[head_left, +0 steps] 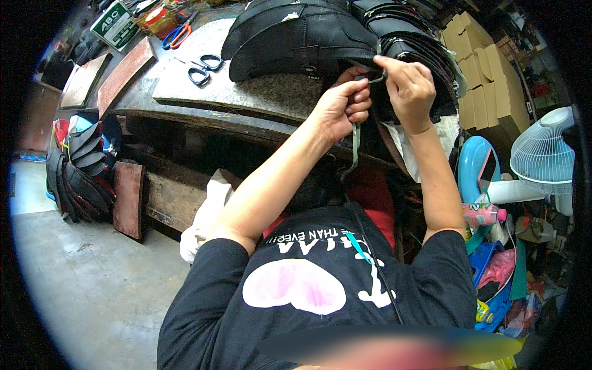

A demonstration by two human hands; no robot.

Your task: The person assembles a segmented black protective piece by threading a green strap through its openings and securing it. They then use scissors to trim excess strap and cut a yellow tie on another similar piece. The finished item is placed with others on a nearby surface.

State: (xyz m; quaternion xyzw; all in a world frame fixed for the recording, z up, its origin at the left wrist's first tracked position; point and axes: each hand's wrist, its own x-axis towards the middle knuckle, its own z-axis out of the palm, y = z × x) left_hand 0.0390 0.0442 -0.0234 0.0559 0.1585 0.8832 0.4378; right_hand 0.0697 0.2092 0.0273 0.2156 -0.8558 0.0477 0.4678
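My left hand [343,108] is closed in a fist around a narrow grey-green strip [355,147], whose tail hangs below it over the bench edge. My right hand [407,89], fingers pinched, holds a short dark length of what looks like the same strip, close beside the left fist. Just beyond both hands lie curved black leather-like panels [277,52] with stitched edges, their lower edge near my fingertips. More thin black pieces [410,40] are stacked in layers to the right. What exactly sits between my fingertips is too small to tell.
Black-handled scissors [205,69] lie on a pale stone slab [234,95], with orange-and-blue-handled scissors [177,37] behind. A green-and-white tin [115,26] and reddish boards [126,71] stand left. Fanned black pieces [80,176] are at far left; cardboard boxes [493,86] and a white fan [546,151] are right.
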